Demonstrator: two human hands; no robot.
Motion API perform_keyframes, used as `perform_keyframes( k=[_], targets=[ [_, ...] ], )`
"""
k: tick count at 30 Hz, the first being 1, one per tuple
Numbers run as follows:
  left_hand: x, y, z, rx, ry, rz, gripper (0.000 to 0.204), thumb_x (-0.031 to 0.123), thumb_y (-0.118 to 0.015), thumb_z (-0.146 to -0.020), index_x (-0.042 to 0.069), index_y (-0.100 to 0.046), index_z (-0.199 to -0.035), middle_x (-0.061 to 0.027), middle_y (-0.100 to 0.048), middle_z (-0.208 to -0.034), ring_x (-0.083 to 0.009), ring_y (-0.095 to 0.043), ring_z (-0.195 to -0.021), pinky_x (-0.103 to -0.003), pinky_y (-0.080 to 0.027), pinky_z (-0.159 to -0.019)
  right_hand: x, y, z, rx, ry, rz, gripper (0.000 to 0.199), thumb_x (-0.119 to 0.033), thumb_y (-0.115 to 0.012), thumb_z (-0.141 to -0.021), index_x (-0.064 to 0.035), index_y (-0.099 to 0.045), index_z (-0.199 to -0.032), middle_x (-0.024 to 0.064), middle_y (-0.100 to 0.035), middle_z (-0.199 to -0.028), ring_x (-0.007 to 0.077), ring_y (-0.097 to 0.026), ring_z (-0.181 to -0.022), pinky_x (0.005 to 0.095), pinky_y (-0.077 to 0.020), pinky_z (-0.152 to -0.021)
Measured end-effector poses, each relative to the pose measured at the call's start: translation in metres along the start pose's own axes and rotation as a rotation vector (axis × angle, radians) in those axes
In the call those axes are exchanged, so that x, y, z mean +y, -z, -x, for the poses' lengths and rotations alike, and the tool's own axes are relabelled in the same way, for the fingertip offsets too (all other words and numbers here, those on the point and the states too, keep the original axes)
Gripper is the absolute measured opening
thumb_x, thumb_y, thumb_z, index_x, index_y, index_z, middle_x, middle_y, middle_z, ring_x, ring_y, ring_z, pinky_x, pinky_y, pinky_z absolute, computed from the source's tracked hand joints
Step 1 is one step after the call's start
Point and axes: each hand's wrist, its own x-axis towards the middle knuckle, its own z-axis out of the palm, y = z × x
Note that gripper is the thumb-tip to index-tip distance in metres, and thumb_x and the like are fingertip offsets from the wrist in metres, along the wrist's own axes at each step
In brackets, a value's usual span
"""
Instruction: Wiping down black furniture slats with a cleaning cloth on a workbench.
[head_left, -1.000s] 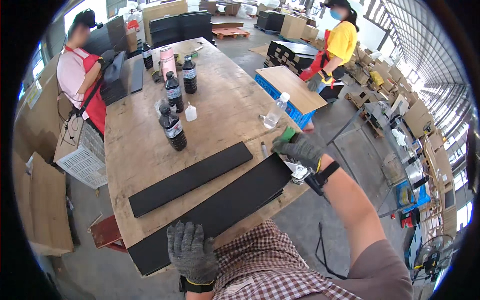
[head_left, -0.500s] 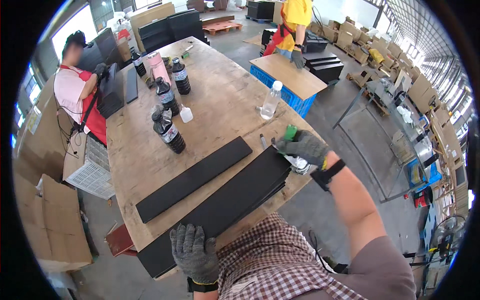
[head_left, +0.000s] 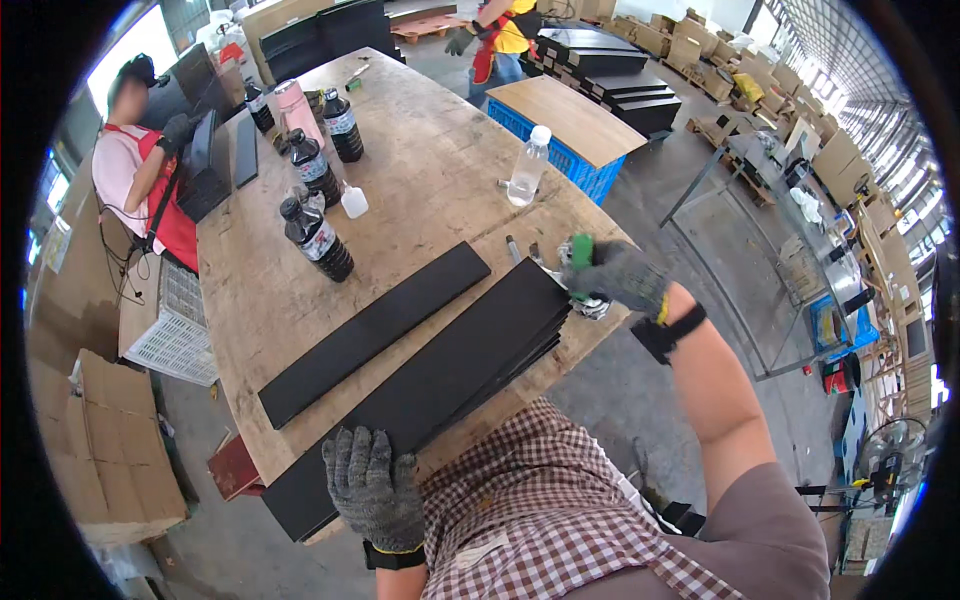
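Wooden table (head_left: 430, 205): black boards (head_left: 450, 355) topped near-left by left hand (head_left: 376, 490), fingers extended; green item (head_left: 580, 253) gripped by right hand (head_left: 625, 277) beside far-right end.

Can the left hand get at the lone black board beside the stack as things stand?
Likely yes: the left hand rests on the stack of black boards, and the lone black board lies just beyond, uncovered, with only bare tabletop in between.
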Motion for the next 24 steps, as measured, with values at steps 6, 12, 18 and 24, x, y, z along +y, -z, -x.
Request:
perform_keyframes(
  k=[6, 12, 18, 24],
  targets=[
    [0.0, 0.002, 0.002, -0.008, 0.018, 0.013, 0.034, 0.02, -0.076, -0.089, 0.007, -0.074, -0.12, -0.0146, -0.069, -0.13, -0.0388, -0.059, -0.131, -0.057, -0.041, -0.117, -0.002, -0.037, 0.044, 0.325, 0.146, -0.196, 0.029, -0.021, -0.08, -0.093, -0.0013, -0.074, -0.114, 0.0038, -0.075, -0.101, 0.0128, -0.067, -0.094, 0.0295, -0.0542, -0.083],
    [-0.001, 0.001, -0.003, 0.007, -0.004, 0.047, 0.035, 0.018, -0.077, -0.087, 0.005, -0.074, -0.119, -0.0148, -0.069, -0.129, -0.0397, -0.059, -0.13, -0.056, -0.04, -0.117, 0.049, -0.14, 0.059, 0.591, 0.474, -0.435, 0.025, -0.019, -0.078, -0.095, -0.0052, -0.074, -0.116, 0.0093, -0.077, -0.107, 0.0169, -0.072, -0.095, 0.0326, -0.0562, -0.084],
    [-0.001, 0.001, 0.0, 0.007, 0.014, 0.046, 0.036, 0.015, -0.078, -0.083, 0.005, -0.075, -0.117, -0.0148, -0.07, -0.128, -0.0394, -0.06, -0.13, -0.056, -0.04, -0.117, 0.037, -0.145, 0.068, 0.552, 0.27, -0.889, 0.024, -0.003, -0.072, -0.097, -0.0028, -0.07, -0.122, 0.0067, -0.074, -0.115, 0.0159, -0.069, -0.104, 0.0313, -0.0551, -0.093],
    [-0.003, -0.002, 0.0, 0.039, 0.001, 0.059, 0.037, 0.015, -0.079, -0.082, 0.005, -0.075, -0.118, -0.015, -0.07, -0.128, -0.0389, -0.061, -0.128, -0.056, -0.042, -0.116, 0.026, -0.165, 0.084, 0.501, 0.267, -0.582, 0.022, -0.007, -0.074, -0.097, -0.0006, -0.07, -0.118, 0.0086, -0.07, -0.124, 0.0151, -0.066, -0.11, 0.0303, -0.0561, -0.094]
  ],
)
